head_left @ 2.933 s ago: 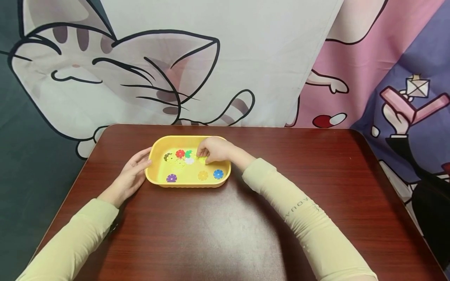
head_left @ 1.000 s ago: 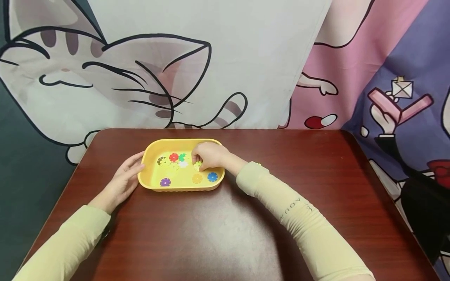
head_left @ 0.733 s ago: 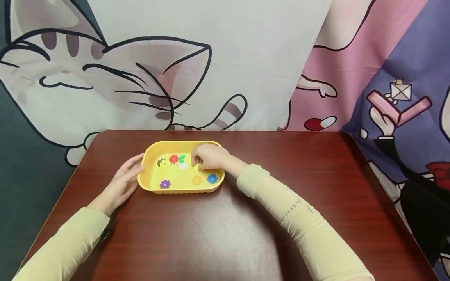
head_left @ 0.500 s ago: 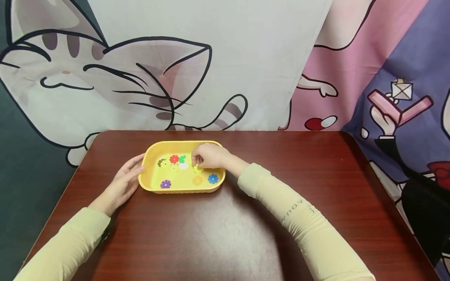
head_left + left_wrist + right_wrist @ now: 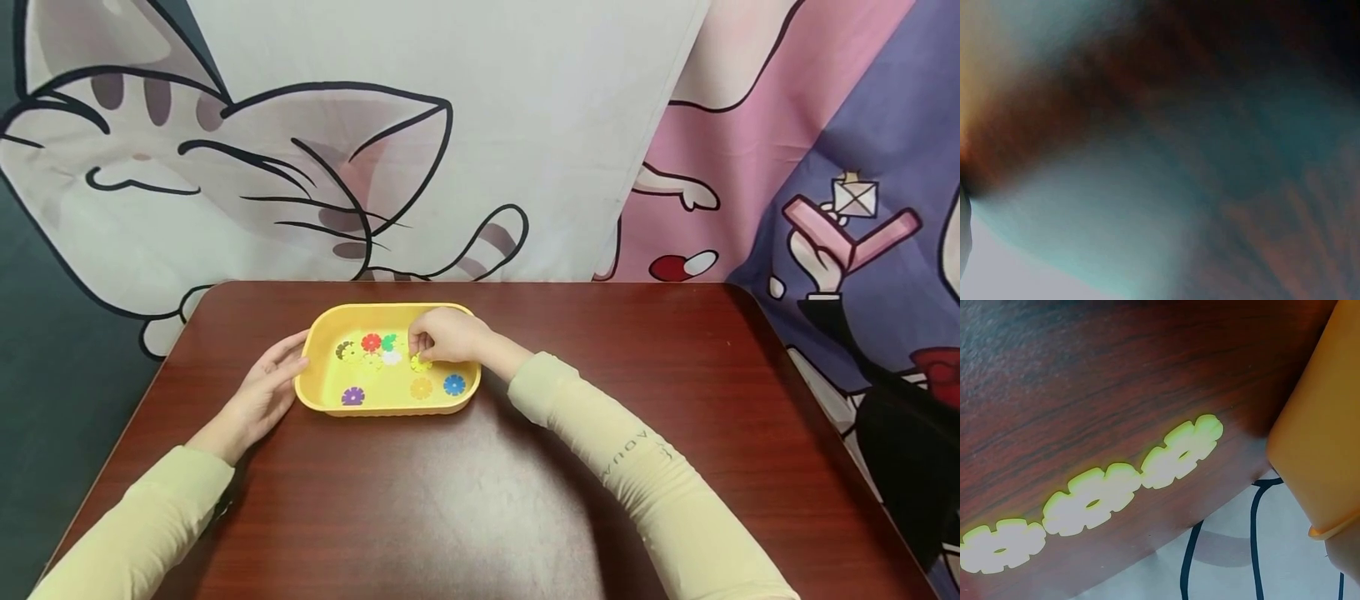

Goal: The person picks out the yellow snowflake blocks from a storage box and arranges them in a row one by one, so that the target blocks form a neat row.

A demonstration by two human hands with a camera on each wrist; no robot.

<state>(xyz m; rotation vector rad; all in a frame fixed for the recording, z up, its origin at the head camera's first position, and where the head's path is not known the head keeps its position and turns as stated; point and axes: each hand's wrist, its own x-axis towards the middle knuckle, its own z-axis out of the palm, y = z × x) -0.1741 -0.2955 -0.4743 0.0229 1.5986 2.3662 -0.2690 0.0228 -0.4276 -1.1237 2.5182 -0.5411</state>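
In the head view my left hand (image 5: pixel 262 385) rests against the left end of a yellow plastic tray (image 5: pixel 337 407), fingers straight and thumb at the rim. My right hand (image 5: pixel 447 335) reaches in over the right end, pinching a yellow flower-shaped disc (image 5: pixel 420 363) between thumb and fingers. Left of it lie a red disc (image 5: pixel 371 342), a green disc (image 5: pixel 388 342), a white disc (image 5: pixel 392 357) and a brown disc (image 5: pixel 343 349), with pale yellow ones among them. Toward the near wall are a purple disc (image 5: pixel 352 396), an orange disc (image 5: pixel 421 388) and a blue disc (image 5: pixel 454 384).
Three yellow-green discs (image 5: pixel 1092 504) lie in a row on the dark wooden table (image 5: pixel 1116 381) beside the tray in the right wrist view; my right sleeve (image 5: pixel 600 442) covers that spot in the head view. A cat-print cloth (image 5: pixel 525 125) hangs behind. The left wrist view is blurred.
My right hand has shifted slightly toward the tray's near side, and the yellow disc at its fingertips shows more plainly. My left hand stays at the tray's left end. The head view has shifted a little.
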